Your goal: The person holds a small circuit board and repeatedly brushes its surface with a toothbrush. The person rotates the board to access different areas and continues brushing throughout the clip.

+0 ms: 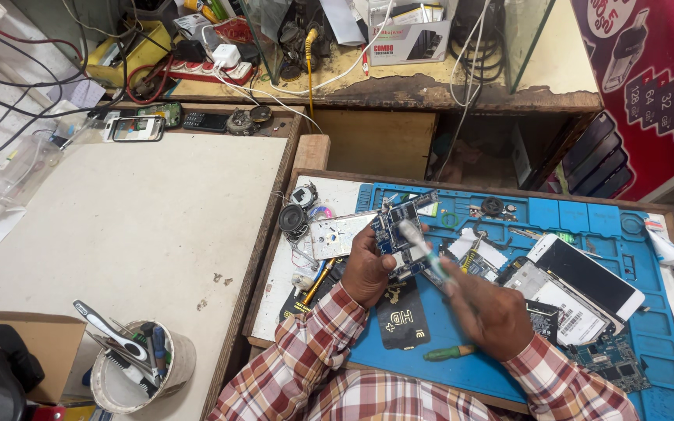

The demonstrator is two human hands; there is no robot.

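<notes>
Fingers of the left hand (366, 269) are gripping a blue circuit board (401, 234), holding it tilted above the blue work mat (586, 222). Fingers of the right hand (489, 312) are clenching around the handle of a brush (423, 248), whose pale, motion-blurred head is lying across the board's face. Both wrists are emerging from plaid sleeves (314, 359) at the lower edge of the view.

Just left of the board, a silver phone frame (335, 234) is resting at the mat's edge, with a round black speaker (293, 221) beside it. Under the hands, a black flat pack (402, 316) is lying on the mat, and a green-handled screwdriver (449, 353) is lying near the right wrist. To the right, a white phone (586, 273) is sitting face up among other opened parts.

Well apart, on the pale table (142, 218) to the left, a cup of tools (138, 362) is standing near the front edge, and a clear bottle (17, 175) is lying on its side.
</notes>
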